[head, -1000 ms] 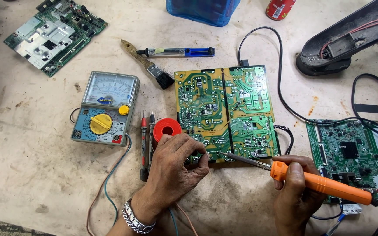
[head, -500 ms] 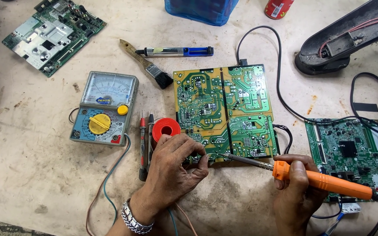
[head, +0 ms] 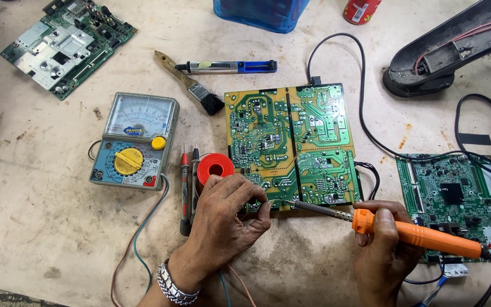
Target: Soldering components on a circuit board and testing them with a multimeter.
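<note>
Resting near the red solder spool, left hand is pinched on thin solder wire at the pcb edge; right hand is clenched round orange soldering iron, tip aimed at same joint.

An electronics repair workshop: bare circuit boards, an analogue multimeter and soldering iron crowd a stained surface.

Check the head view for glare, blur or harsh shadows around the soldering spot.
Head view: even, soft light and sharp focus; the green circuit board shows no strong glare; the left hand and the right hand holding the orange soldering iron cast only faint shadows.
</note>
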